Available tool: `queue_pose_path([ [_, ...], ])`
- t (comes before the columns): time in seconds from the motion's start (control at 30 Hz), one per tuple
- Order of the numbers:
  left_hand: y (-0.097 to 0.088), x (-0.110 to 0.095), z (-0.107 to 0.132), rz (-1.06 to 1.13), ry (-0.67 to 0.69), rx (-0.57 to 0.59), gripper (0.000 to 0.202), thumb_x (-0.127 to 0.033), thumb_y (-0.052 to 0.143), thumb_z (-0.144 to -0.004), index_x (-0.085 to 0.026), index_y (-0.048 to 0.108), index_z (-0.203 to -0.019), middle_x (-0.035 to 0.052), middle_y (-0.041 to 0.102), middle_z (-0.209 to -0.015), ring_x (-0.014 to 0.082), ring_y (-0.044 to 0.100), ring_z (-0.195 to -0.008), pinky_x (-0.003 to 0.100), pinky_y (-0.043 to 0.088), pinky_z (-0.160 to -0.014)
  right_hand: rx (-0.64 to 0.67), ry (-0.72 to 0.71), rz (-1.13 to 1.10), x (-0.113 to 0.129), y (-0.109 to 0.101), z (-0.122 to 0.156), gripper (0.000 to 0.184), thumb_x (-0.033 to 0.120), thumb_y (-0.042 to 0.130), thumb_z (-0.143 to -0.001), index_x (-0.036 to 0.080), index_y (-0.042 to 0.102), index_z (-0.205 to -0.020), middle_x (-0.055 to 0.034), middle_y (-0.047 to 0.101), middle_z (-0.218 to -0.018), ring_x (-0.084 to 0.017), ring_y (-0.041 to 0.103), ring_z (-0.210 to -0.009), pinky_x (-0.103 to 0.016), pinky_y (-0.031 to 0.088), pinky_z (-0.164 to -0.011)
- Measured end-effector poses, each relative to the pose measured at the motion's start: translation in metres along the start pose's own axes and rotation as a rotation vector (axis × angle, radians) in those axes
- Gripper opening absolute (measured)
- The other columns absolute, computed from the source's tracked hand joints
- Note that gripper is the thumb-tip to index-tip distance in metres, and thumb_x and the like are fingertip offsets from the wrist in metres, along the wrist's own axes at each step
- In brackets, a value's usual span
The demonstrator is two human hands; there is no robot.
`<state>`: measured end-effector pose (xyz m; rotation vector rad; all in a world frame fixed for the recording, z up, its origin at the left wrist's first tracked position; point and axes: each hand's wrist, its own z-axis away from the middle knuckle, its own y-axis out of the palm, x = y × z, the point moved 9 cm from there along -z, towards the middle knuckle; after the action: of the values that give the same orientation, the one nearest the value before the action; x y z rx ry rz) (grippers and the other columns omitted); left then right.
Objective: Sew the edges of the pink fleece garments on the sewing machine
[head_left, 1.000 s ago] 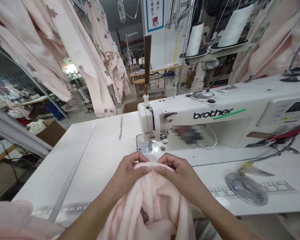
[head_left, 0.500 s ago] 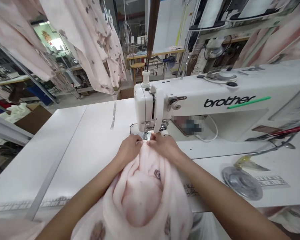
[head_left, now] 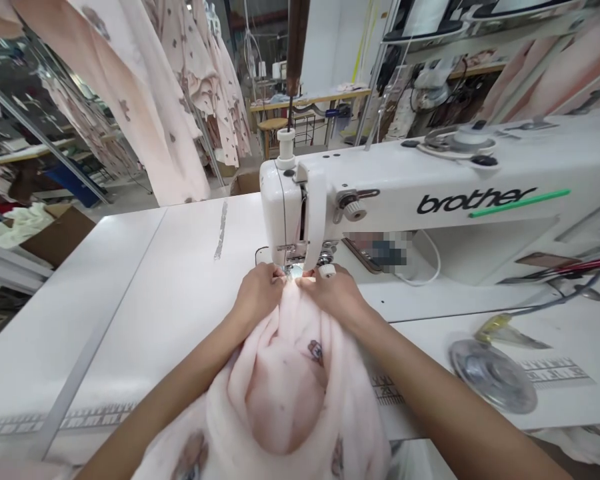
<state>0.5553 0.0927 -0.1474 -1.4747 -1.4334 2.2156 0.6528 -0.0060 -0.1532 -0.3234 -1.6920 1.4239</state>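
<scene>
A soft pink fabric piece (head_left: pixel 285 380) with small brown printed figures runs from the bottom of the view up to the needle area of a white sewing machine (head_left: pixel 290 207). My left hand (head_left: pixel 260 290) pinches its edge just left of the presser foot (head_left: pixel 291 272). On the other side, my right hand (head_left: pixel 333 290) grips the same edge, its fingers partly behind the machine's head. A lamp lights the spot between both hands. The fabric hangs in loose folds between my forearms.
A phone (head_left: pixel 370 257) with a white cable lies under the machine arm. To the right sit a clear round dish (head_left: pixel 493 377) and a yellow-handled tool (head_left: pixel 510 330). Pink garments (head_left: pixel 150 100) hang at the upper left, above a cardboard box (head_left: pixel 60 233).
The camera view has shifted slightly, so the machine appears a little further left at its head. Both hands stay at the needle, holding the fabric.
</scene>
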Motion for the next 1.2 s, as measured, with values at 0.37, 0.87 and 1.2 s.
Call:
queue_pose_path([
  [0.37, 0.000, -0.002, -0.002, 0.037, 0.086, -0.037, 0.018, -0.015, 0.045, -0.076, -0.018, 0.061, -0.083, 0.0064, 0.065, -0.090, 0.0212, 0.060, -0.084, 0.029, 0.041, -0.070, -0.063, -0.078, 0.037, 0.011, -0.011, 0.005, 0.013, 0.024, 0.052, -0.080, 0.020, 0.062, -0.071, -0.0023, 0.064, -0.068, -0.018, 0.057, -0.065, -0.024, 0.032, -0.053],
  [0.87, -0.003, -0.004, -0.005, -0.057, 0.078, -0.081, 0.013, -0.013, 0.042, -0.077, -0.018, 0.053, -0.071, 0.0065, 0.062, -0.084, 0.0202, 0.059, -0.079, 0.028, 0.040, -0.066, -0.105, -0.072, 0.038, 0.010, -0.007, 0.001, 0.014, 0.026, 0.051, -0.081, 0.020, 0.059, -0.072, -0.0029, 0.065, -0.076, -0.018, 0.057, -0.071, -0.024, 0.031, -0.057],
  [1.2, -0.003, -0.003, -0.010, -0.082, 0.094, -0.117, 0.012, -0.018, 0.043, -0.079, -0.018, 0.052, -0.071, 0.0066, 0.061, -0.083, 0.0219, 0.059, -0.078, 0.029, 0.040, -0.064, -0.134, -0.063, 0.073, 0.011, -0.007, -0.002, 0.017, 0.025, 0.049, -0.083, 0.018, 0.061, -0.075, -0.0044, 0.065, -0.076, -0.019, 0.058, -0.071, -0.025, 0.031, -0.056],
])
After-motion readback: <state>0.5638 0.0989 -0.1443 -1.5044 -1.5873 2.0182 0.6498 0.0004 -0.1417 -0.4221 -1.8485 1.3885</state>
